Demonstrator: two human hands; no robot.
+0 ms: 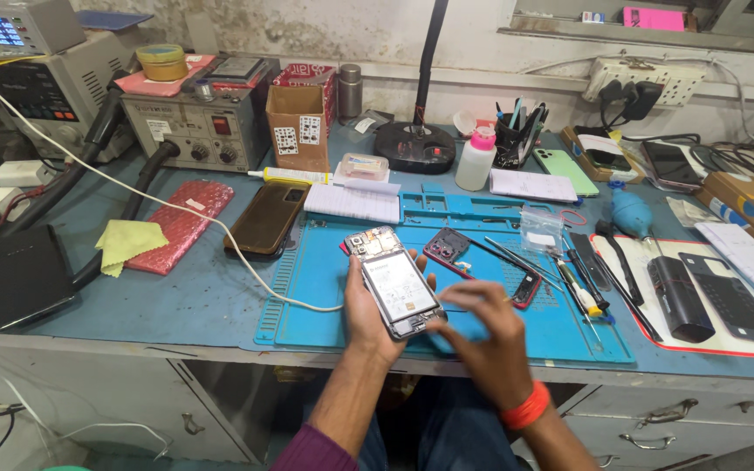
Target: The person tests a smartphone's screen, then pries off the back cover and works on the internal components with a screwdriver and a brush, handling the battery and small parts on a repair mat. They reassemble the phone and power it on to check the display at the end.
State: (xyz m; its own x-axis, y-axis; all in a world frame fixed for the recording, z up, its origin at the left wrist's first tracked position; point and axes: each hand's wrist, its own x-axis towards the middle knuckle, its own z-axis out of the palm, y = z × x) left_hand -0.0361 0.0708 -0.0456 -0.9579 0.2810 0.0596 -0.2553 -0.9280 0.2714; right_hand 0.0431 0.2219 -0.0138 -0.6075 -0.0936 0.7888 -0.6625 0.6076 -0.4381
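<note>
My left hand (366,316) holds an opened smartphone (394,281) with its back off, so the white battery and the circuit board at its top show. My right hand (486,336), with an orange band at the wrist, touches the phone's lower right corner with fingers spread. Both hands hover over a blue repair mat (325,288). On the mat just beyond the phone lies a dark red phone frame (482,260) with tweezers across it.
Screwdrivers and black tools (591,279) lie right of the mat, near a blue air blower (632,214) and black phone parts (730,301). A brown phone (268,218), red bubble pouch (181,225), yellow cloth (128,242), white cable, soldering station (198,122) and lamp base (414,144) sit behind.
</note>
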